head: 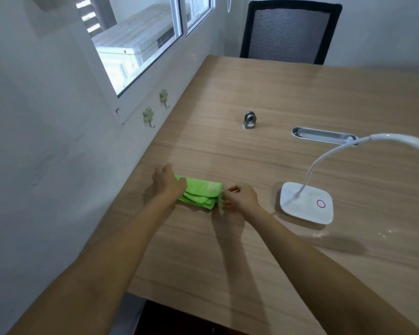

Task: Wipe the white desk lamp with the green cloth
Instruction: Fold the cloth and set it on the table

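Note:
A folded green cloth (pixel 202 193) lies on the wooden desk (pixel 288 97) near its left edge. My left hand (pixel 167 183) rests on the cloth's left end, fingers curled over it. At the cloth's right end my right hand (pixel 240 198) pinches the edge of the fabric. The white desk lamp (pixel 306 204) stands to the right of my hands. It has a flat square base with a pink ring button. Its bent neck (pixel 329 155) rises and runs off the right edge of the frame, so the lamp head is out of view.
A small metal clip-like fitting (pixel 249 120) stands mid-desk. A grey oval cable tray (pixel 324 136) is set into the desk behind the lamp. A black mesh chair (pixel 290 32) stands at the far end. The wall with a window (pixel 136 47) and two hooks (pixel 148 116) runs along the left.

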{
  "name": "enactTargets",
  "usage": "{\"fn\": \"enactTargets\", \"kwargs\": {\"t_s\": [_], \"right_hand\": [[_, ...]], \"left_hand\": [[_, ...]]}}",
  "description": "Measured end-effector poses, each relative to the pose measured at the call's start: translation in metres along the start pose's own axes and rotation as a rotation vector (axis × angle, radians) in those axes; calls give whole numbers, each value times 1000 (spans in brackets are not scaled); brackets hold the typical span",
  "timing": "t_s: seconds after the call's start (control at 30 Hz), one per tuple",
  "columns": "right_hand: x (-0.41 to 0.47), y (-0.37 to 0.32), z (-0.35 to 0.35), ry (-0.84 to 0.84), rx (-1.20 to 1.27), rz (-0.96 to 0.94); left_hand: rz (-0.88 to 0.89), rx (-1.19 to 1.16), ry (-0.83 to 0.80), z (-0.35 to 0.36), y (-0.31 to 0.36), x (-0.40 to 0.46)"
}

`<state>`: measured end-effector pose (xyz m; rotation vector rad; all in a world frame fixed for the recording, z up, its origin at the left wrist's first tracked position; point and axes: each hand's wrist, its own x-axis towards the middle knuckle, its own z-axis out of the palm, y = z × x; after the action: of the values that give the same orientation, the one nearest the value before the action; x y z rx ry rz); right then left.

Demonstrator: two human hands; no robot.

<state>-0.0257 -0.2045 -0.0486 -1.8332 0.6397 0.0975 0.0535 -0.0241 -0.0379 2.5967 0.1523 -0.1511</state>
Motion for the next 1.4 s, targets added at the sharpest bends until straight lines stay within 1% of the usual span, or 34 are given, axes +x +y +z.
{"fn": "enactTargets", "kwargs": {"t_s": [0.1,0.17,0.23,0.33,0.47,0.53,0.57,0.7,0.77,0.87,0.97,1.1,1.23,1.27,1.33,1.37,1.4], "right_hand": [[-19,11,-38,2,-262,-220],[-35,26,-75,4,-395,-313],[-47,46,-112,39,-519,-350],[-50,77,-171,132,-647,-308],[-37,101,-221,265,-630,-236],[-25,106,-232,263,-628,-234],[-20,105,-235,233,-643,-228],[-4,92,-242,42,-795,-207],[5,87,-243,-41,-895,-241],[11,86,-243,-125,-1046,-320],[8,88,-245,-187,-1074,-328],[4,98,-247,-139,-1063,-364],[-4,110,-244,-40,-1042,-431],[-3,115,-243,16,-1074,-487],[-7,121,-241,76,-1166,-577],[-10,126,-237,44,-1184,-573],[-6,136,-232,33,-1136,-590]], "left_hand": [[173,90,189,2,27,-16],[340,121,234,15,49,-30],[481,143,209,32,69,-44],[663,141,111,63,99,-72],[845,154,31,98,120,-111],[920,154,13,113,121,-129],[931,161,2,120,119,-139],[865,178,-95,141,109,-166],[869,194,-125,147,110,-171],[872,228,-161,152,117,-171],[858,234,-166,153,120,-173],[817,212,-191,152,119,-165],[762,185,-203,147,124,-150],[744,193,-209,145,127,-147],[687,222,-241,140,134,-140],[665,240,-257,139,136,-135],[659,250,-262,138,137,-131]]}}
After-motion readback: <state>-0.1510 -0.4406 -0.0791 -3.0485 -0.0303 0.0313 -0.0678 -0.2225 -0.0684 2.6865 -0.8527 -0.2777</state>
